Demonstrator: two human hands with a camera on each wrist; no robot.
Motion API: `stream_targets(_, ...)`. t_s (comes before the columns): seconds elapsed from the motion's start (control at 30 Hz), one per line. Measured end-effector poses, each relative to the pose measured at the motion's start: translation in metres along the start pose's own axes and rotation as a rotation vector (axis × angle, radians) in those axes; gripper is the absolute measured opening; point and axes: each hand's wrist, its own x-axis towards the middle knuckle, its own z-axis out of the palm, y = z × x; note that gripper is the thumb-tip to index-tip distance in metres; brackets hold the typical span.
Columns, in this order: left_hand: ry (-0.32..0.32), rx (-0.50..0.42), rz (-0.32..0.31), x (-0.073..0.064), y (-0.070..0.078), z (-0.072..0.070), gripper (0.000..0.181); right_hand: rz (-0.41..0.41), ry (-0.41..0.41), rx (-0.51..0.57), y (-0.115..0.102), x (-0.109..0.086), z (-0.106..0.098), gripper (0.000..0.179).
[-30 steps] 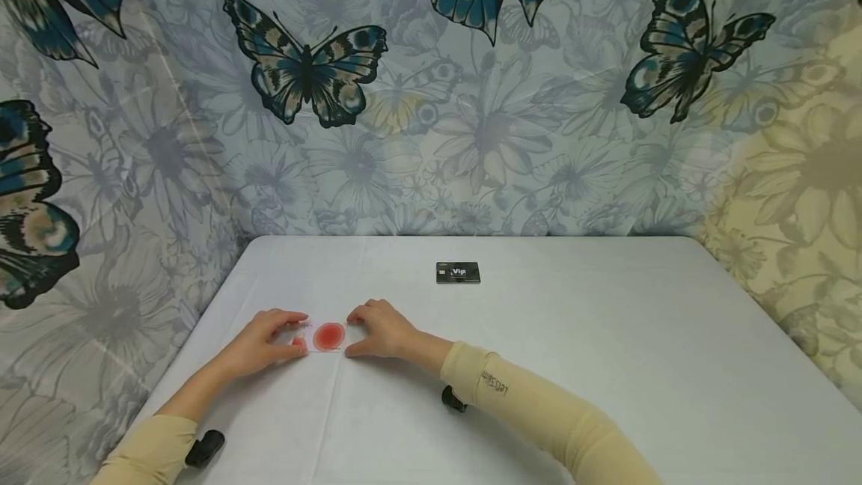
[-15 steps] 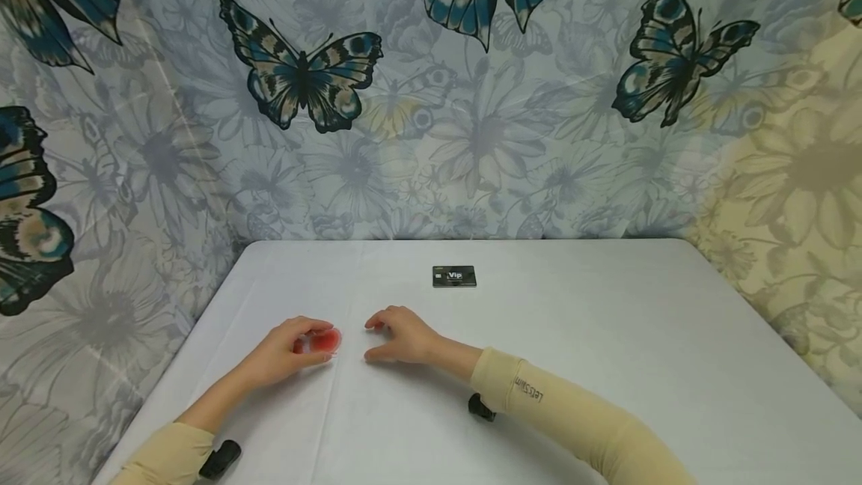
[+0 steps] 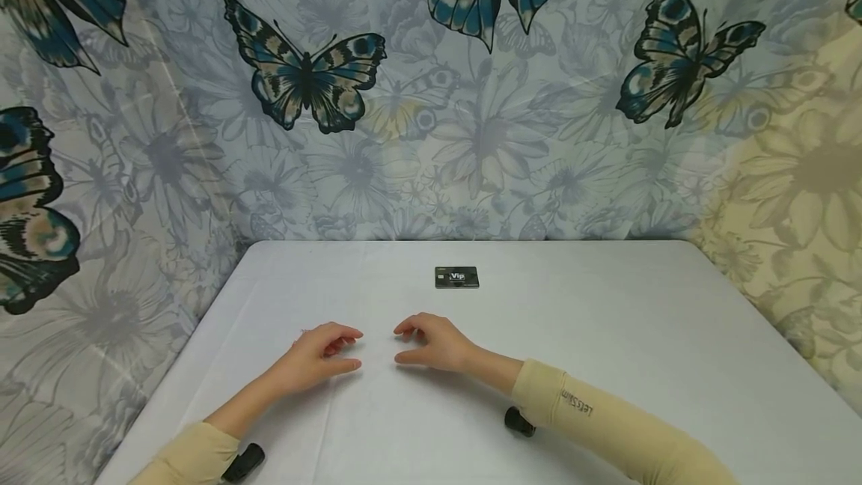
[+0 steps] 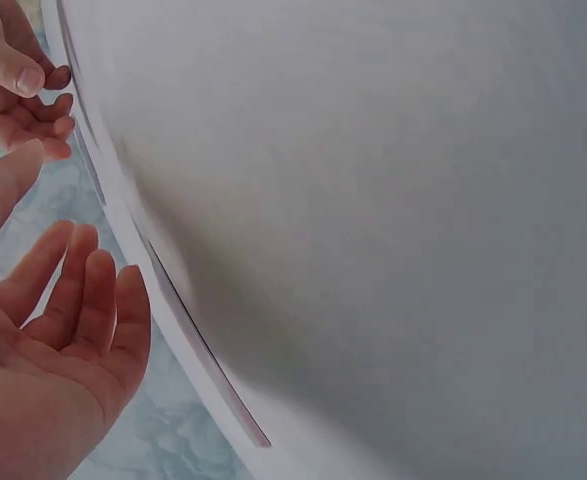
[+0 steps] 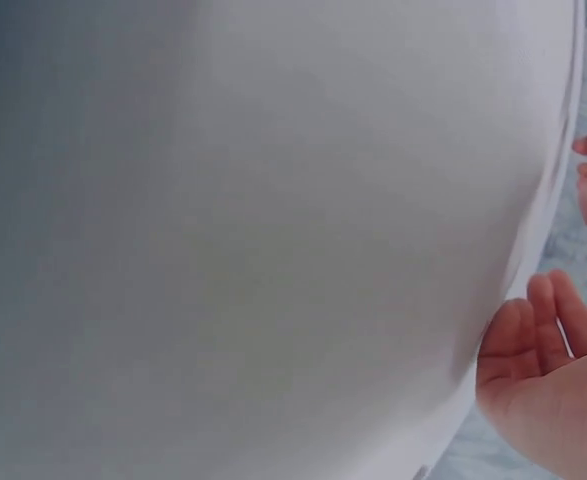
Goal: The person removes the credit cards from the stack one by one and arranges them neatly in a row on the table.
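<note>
My left hand (image 3: pixel 313 359) hovers over the left part of the table, its fingers loosely bent and nothing held between them. Behind it, only a small pinkish edge of the clear card with a red disc (image 3: pixel 302 333) shows. The rest is hidden by the hand. In the left wrist view that card (image 4: pixel 211 348) is a thin flat strip on the white surface, apart from the fingers. Facing the left hand across a small gap, my right hand (image 3: pixel 436 343) has its thumb and fingers spread around empty space. Farther back lies a black card marked "Vip" (image 3: pixel 456 278).
A white cloth covers the table (image 3: pixel 606 335), which meets a butterfly-patterned backdrop (image 3: pixel 485 148) at the back. Black wrist devices sit under the left sleeve (image 3: pixel 191 455) and the right sleeve (image 3: pixel 606 418).
Both hands have moved right and a little nearer. The right hand came away from the red-disc card, and the left hand passed over it, so the hand now covers most of it.
</note>
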Motion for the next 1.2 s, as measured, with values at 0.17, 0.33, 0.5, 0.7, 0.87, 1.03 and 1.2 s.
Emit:
stream_targets(0.17,0.006,-0.014,0.056,0.005,0.009,0.009,0.042,0.029,0.014,0.028,0.006,-0.014,-0.012,0.036)
stream_targets(0.33,0.008,-0.027,0.094,0.013,0.018,0.017,0.041,0.045,0.044,0.031,0.012,-0.025,-0.022,0.036)
stream_targets(0.5,-0.011,-0.058,0.065,0.022,0.026,0.026,0.043,0.068,0.058,0.047,0.019,-0.035,-0.029,0.036)
stream_targets(0.7,-0.045,-0.071,0.052,0.031,0.037,0.037,0.044,0.081,0.078,0.053,0.024,-0.048,-0.035,0.036)
stream_targets(0.87,-0.073,-0.073,0.083,0.037,0.043,0.044,0.044,0.082,0.084,0.048,0.029,-0.056,-0.038,0.035)
stream_targets(1.03,-0.079,-0.081,0.107,0.043,0.048,0.052,0.042,0.115,0.092,0.052,0.034,-0.063,-0.041,0.034)
stream_targets(1.2,-0.089,-0.072,0.100,0.048,0.053,0.058,0.041,0.128,0.108,0.048,0.038,-0.069,-0.047,0.033)
